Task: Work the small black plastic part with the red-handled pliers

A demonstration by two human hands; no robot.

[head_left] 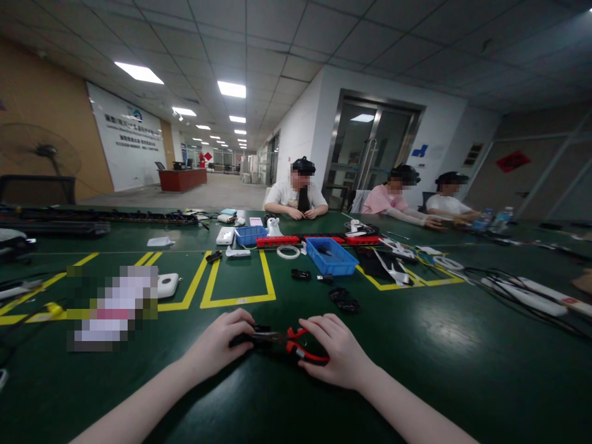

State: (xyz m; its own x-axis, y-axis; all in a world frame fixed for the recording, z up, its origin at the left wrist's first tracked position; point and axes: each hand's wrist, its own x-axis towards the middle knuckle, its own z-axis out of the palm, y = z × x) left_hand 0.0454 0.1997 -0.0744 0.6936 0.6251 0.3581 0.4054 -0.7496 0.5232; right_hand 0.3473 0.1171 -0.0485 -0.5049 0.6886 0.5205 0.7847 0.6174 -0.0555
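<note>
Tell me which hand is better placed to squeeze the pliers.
Right, I'd judge: the right hand holds the pliers at the handle end, while the left hand holds a black piece near their tip.

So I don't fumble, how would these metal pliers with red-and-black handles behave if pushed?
The pliers look metal-headed, so probably heavy for their size. Spread handles make rolling unlikely; the glossy green tabletop may let them slide.

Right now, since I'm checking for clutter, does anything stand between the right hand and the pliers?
Nothing visible does: the right hand holds the pliers. Near their tip is a dark piece in the left hand; blur hides whether they touch.
</note>
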